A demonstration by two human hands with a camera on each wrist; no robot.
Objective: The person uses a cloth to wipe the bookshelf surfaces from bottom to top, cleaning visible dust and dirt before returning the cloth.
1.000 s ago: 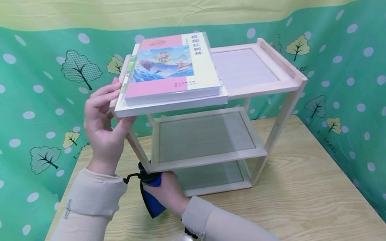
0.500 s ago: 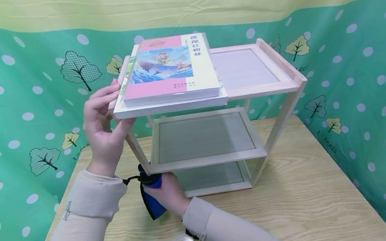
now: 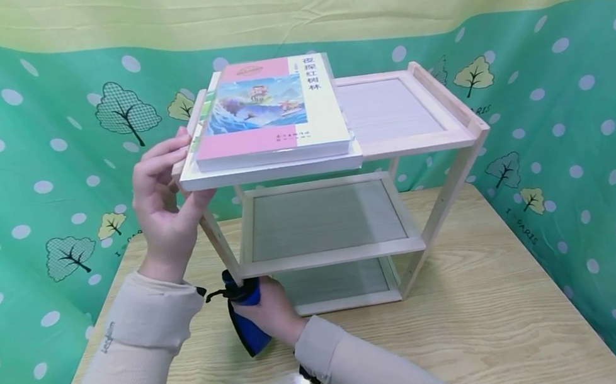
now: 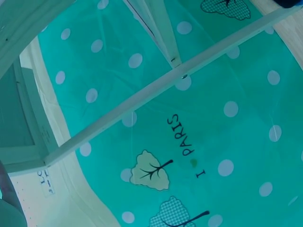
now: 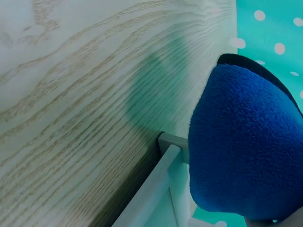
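Observation:
A three-tier wooden shelf rack (image 3: 331,256) stands on the table in the head view. Two stacked books lie on the left of its top tier; the upper book (image 3: 270,111) has a pink and cream cover, and the lower book (image 3: 271,172) shows mostly its white edge. My left hand (image 3: 163,202) grips the rack's upper left corner, fingers at the side rail and thumb below, close beside the books. Low by the front left leg, my right hand (image 3: 272,310) holds a blue fleecy cloth piece (image 5: 246,137) with black edging and a black cord. The cloth is against or around the leg; which is unclear.
The wood-grain table (image 3: 471,319) extends in front of and to the right of the rack. A green dotted curtain (image 3: 594,153) with printed trees hangs behind and at both sides. The rack's middle tier lies under the books.
My right hand has moved slightly down and right with the blue cloth piece, and its cord has shifted. The left hand, the books and the rack stay almost where they were.

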